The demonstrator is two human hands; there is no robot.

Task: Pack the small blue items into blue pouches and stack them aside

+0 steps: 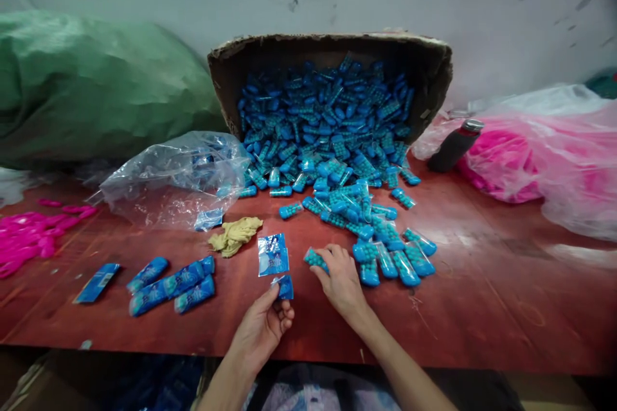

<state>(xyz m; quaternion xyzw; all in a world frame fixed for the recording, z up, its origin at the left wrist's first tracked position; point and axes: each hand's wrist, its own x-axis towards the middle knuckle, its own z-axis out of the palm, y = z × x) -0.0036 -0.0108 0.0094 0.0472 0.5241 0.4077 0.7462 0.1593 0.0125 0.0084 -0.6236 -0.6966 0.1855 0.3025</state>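
My left hand (264,321) pinches a small blue printed sleeve (285,287) between thumb and fingers, just above the table's front part. Beyond it, more flat blue printed sleeves (272,255) lie on the red tabletop. My right hand (341,279) is closed over a small clear container with blue ends and turquoise beads (316,260), with one end showing past the fingertips. To its right lies a cluster of the same containers (385,260). On the left, several sleeved blue packs (168,286) rest in a loose group beside a flat blue piece (98,282).
A tipped cardboard box (436,77) spills many bead containers onto the table (482,308). A clear plastic bag (164,173), a yellowish crumpled cloth (235,235) and pink pieces (33,234) lie left. A dark bottle (453,146) and pink-filled bags (554,154) stand right; a green sack (96,83) sits behind.
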